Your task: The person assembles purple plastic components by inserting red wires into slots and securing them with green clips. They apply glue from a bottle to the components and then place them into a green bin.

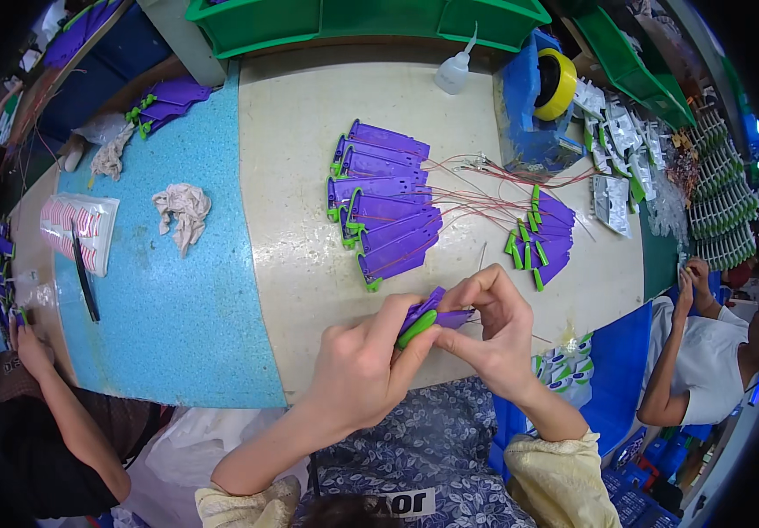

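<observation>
My left hand is closed around a purple plastic part with a bright green end piece, just above the table's near edge. My right hand pinches the other end of the same part between thumb and fingers. Thin wires show beside the right fingers; where they join the part is hidden. Beyond my hands lies a fanned row of purple parts with green ends. Red wires run from them to a second fanned group of purple parts on the right.
A blue mat holds a crumpled cloth, a black pen and a striped packet. A dropper bottle, yellow tape roll and green bins stand at the back. Co-workers' hands show at both sides.
</observation>
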`<state>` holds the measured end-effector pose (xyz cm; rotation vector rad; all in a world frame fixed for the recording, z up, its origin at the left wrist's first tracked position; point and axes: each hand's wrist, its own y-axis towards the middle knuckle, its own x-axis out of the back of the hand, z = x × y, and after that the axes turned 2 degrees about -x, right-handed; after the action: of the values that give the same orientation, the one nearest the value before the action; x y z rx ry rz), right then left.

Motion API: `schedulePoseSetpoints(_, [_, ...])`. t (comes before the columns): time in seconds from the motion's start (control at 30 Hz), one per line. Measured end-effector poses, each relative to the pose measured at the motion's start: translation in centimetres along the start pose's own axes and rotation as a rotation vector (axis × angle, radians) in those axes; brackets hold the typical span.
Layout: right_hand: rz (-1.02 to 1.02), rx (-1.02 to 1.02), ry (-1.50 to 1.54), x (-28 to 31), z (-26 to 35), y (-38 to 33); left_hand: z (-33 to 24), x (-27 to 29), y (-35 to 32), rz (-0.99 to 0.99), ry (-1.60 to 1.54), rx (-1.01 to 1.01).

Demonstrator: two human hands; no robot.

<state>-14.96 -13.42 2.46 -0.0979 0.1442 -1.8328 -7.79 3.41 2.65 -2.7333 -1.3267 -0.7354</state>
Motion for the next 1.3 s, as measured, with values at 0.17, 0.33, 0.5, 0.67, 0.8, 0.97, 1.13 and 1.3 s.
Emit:
schedulePoseSetpoints(0.17, [-0.002,-0.012,-0.383,1.6,0.9,0.0,0.2,0.3,-0.5,-0.015,-0.04,0.087])
schedulePoseSetpoints(0.33, [0.033,0.078,-0.596,2.6,3.5,-0.6,0.1,0.4,0.2,0.204,-0.128,0.029])
schedulePoseSetpoints(0.5, [-0.04,0.046,-0.44,2.2,4.0,-0.9,0.0,0.8,2.0,0.424,-0.142,0.095])
schedulePoseSetpoints(0.67, [-0.238,0.088,-0.535,5.9,4.6,-1.1,-0.1,1.9,2.0,0.406,-0.819,0.637])
schedulePoseSetpoints(0.8, [-0.221,0.167,-0.596,6.0,4.3,-1.6,-0.1,2.1,2.1,0.44,-0.929,0.785])
schedulePoseSetpoints(0.97, [0.137,0.347,-0.557,4.5,4.0,-2.6,0.5,0.5,2.0,0.385,-0.819,0.795])
schedulePoseSetpoints(1.13, [-0.273,0.319,-1.126,14.1,1.0,-0.5,1.4,1.0,2.3,0.079,0.123,0.092])
schedulePoseSetpoints(1.3, [-0.223,0.152,-1.048,16.3,-0.2,0.6,1.8,1.5,3.8,0.122,0.44,-0.032])
